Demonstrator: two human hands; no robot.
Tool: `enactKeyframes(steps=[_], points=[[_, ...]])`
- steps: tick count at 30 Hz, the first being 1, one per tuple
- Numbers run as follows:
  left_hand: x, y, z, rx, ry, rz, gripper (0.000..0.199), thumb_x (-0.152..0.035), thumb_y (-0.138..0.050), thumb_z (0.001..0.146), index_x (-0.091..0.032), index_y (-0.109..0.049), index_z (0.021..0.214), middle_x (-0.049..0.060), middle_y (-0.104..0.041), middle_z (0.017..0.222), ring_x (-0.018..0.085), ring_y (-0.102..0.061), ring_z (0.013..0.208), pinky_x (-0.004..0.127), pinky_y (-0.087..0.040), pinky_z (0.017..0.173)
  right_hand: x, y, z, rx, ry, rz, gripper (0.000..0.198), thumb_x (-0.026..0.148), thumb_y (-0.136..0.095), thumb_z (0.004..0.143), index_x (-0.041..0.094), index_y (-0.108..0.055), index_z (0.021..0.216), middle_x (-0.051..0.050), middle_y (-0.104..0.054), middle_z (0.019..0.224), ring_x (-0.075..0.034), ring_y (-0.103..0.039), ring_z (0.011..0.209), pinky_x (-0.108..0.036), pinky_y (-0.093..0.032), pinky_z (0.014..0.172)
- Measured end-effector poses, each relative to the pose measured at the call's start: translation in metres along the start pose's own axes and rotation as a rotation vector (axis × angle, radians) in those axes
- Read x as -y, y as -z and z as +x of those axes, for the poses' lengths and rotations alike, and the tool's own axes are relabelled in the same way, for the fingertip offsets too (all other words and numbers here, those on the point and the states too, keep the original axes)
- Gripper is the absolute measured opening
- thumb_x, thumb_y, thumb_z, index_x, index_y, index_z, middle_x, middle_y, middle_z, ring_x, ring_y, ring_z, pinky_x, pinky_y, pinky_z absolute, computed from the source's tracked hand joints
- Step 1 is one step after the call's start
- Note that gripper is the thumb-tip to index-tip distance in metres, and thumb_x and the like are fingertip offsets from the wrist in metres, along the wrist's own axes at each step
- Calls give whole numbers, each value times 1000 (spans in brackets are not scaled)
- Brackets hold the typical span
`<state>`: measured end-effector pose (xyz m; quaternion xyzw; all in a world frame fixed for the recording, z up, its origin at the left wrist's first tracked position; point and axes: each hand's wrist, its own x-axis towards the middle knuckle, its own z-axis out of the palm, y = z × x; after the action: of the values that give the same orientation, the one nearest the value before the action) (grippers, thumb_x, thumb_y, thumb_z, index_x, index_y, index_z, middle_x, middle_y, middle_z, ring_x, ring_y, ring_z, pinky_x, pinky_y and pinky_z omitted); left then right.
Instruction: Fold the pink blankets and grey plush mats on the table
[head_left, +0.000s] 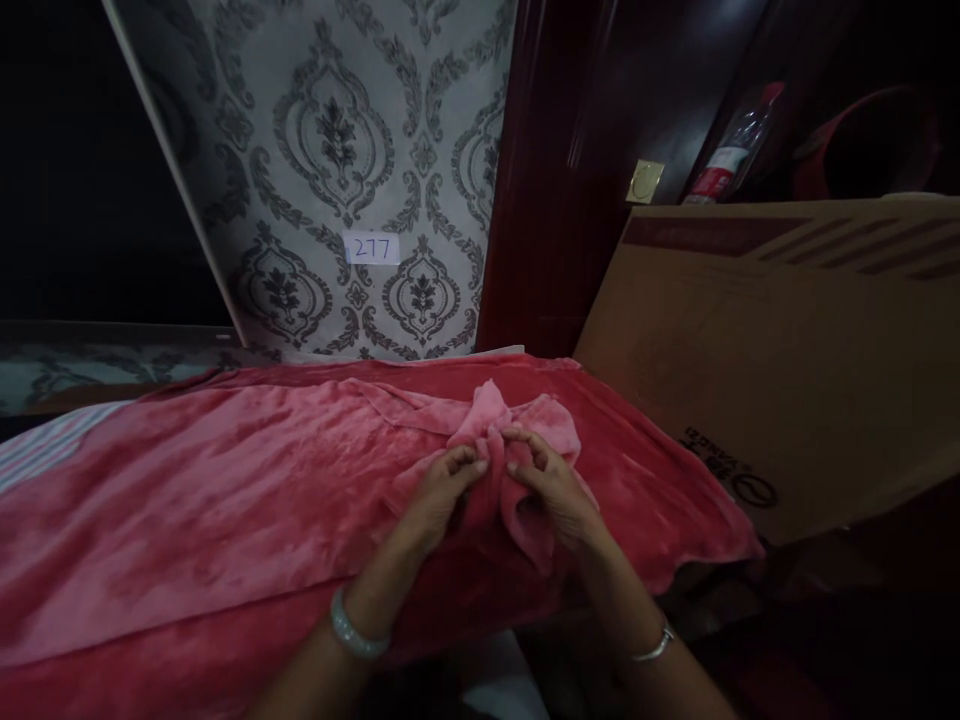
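Note:
A pink plush blanket stretches across a surface covered with a red plush cloth. At its right end the pink fabric is gathered into a bunched, upright fold with loose flaps around it. My left hand pinches this bunch from the left between thumb and fingers. From the other side my right hand has its thumb and fingers closed on the same gathered fabric, just a short gap away. Whether the bunch is knotted or only folded cannot be made out.
A large cardboard box stands at the right, with a plastic bottle behind its top edge. Patterned wallpaper bears a paper label reading 277. A dark screen is at the left, above striped fabric.

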<state>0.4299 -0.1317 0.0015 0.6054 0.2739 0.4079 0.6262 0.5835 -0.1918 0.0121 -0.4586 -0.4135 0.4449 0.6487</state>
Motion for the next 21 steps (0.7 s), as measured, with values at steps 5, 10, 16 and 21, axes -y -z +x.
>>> enactKeyframes(steps=[5,10,16,21], points=[[-5,-11,-9,-55,-341,280,5,-25,-64,79,-21,-62,81,6,-66,103,20,-61,98,33,-51,87,1,3,2,-115,140,-128,56,46,-74,74,26,-59,125,-3,-67,113,-20,-63,91,-30,-53,76],[-4,-23,-14,18,-535,500,19,-20,-54,87,-23,-68,100,10,-65,116,23,-62,107,38,-52,92,9,-2,-6,-152,242,-277,70,51,-77,71,28,-55,134,-6,-55,141,-26,-51,128,-37,-47,102],[-6,-10,-8,57,-570,529,25,-23,-52,90,-23,-71,107,10,-67,122,23,-61,118,40,-48,103,1,8,-6,-121,184,-185,68,39,-76,71,30,-55,136,-4,-57,139,-25,-55,125,-40,-47,103],[3,44,18,-196,-481,666,26,-32,-51,89,-21,-69,104,10,-71,114,24,-64,111,44,-48,103,68,105,71,-239,121,-446,38,26,-71,66,19,-71,103,-7,-72,96,-24,-64,83,-38,-51,76]])
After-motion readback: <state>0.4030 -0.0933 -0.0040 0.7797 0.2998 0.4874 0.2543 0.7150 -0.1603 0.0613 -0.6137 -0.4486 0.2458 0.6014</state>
